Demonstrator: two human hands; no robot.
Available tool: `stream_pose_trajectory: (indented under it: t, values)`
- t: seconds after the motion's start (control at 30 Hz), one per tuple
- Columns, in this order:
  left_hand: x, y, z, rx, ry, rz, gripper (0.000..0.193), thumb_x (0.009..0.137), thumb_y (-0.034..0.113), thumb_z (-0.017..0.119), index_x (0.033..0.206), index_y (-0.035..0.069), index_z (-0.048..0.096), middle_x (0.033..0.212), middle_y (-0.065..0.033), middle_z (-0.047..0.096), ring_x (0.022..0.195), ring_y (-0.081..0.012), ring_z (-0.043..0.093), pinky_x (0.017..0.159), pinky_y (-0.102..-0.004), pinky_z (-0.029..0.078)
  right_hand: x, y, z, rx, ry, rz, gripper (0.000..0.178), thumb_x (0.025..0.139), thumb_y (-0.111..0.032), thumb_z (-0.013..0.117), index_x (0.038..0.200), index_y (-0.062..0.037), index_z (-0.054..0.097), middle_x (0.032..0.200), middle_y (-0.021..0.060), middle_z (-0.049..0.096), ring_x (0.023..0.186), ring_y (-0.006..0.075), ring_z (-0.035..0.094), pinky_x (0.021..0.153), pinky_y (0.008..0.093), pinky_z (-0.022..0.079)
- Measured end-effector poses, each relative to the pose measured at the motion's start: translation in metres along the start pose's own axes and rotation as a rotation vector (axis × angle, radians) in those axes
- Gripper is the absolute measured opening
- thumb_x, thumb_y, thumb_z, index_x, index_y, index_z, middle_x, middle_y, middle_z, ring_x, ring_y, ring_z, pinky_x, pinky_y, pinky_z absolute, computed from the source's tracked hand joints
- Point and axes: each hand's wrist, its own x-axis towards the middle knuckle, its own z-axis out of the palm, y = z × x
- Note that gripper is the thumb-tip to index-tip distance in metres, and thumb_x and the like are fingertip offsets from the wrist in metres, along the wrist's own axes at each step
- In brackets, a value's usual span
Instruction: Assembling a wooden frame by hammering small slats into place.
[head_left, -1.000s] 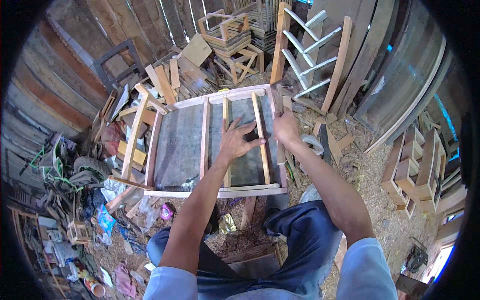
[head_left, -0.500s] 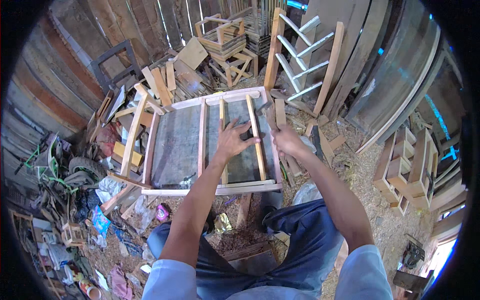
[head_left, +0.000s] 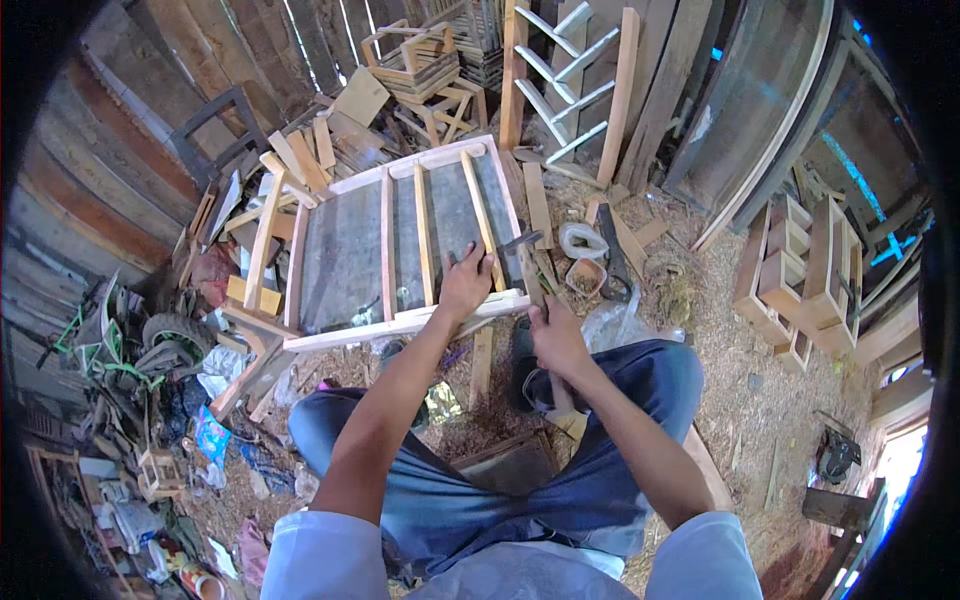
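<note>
A wooden frame (head_left: 388, 240) with several cross slats lies tilted in front of my knees, over a dark sheet (head_left: 345, 250). My left hand (head_left: 466, 288) is at its near side, beside the near end of the rightmost slat (head_left: 478, 205). Its fingers are bent together at the slat; whatever they pinch is too small to make out. In my right hand (head_left: 558, 338) is a hammer (head_left: 530, 268), gripped by its wooden handle. The hammer's dark head is just right of that slat, over the frame's right side.
Wood scraps (head_left: 330, 145) and stacked small wooden frames (head_left: 415, 60) lie at the back. A slatted rack (head_left: 618, 95) leans behind. Right of the frame are a plastic tub (head_left: 586, 276) and a handsaw (head_left: 612, 250); wooden boxes (head_left: 800, 280) stand farther right. Clutter (head_left: 170, 340) fills the left.
My left hand has drawn nearer along the rightmost slat and its spread fingers have come together. The hammer in my right hand has come nearer too, toward the frame's near right corner.
</note>
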Motion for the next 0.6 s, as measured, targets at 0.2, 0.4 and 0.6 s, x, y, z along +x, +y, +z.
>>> stream_pose_trajectory:
  t: [0.2, 0.4, 0.6]
  values:
    - [-0.011, 0.004, -0.003, 0.003, 0.041, 0.043, 0.045, 0.097, 0.033, 0.038, 0.132, 0.006, 0.043, 0.126, -0.0231, 0.05, 0.12, -0.0423, 0.042, 0.112, -0.0494, 0.017, -0.025, -0.012, 0.004, -0.159, 0.014, -0.096, 0.028, 0.09, -0.016, 0.046, 0.109, 0.0059, 0.047, 0.079, 0.0315, 0.06, 0.08, 0.0484, 0.059, 0.072, 0.0542, 0.045]
    - [-0.009, -0.003, 0.003, -0.006, 0.083, 0.07, 0.046, 0.097, 0.037, 0.037, 0.131, 0.006, 0.045, 0.126, -0.0212, 0.052, 0.119, -0.0466, 0.041, 0.112, -0.0459, 0.019, -0.044, -0.017, 0.003, 0.01, 0.188, -0.053, 0.026, 0.09, -0.013, 0.046, 0.109, 0.0045, 0.047, 0.082, 0.0329, 0.059, 0.081, 0.0477, 0.059, 0.071, 0.0526, 0.046]
    - [-0.007, -0.005, -0.002, -0.018, 0.091, 0.061, 0.04, 0.095, 0.027, 0.041, 0.128, 0.005, 0.047, 0.125, -0.02, 0.052, 0.117, -0.0401, 0.047, 0.109, -0.0513, 0.023, -0.048, -0.032, -0.003, 0.067, 0.126, 0.001, 0.024, 0.091, -0.014, 0.046, 0.106, 0.0049, 0.048, 0.079, 0.0318, 0.059, 0.079, 0.0494, 0.057, 0.071, 0.0518, 0.045]
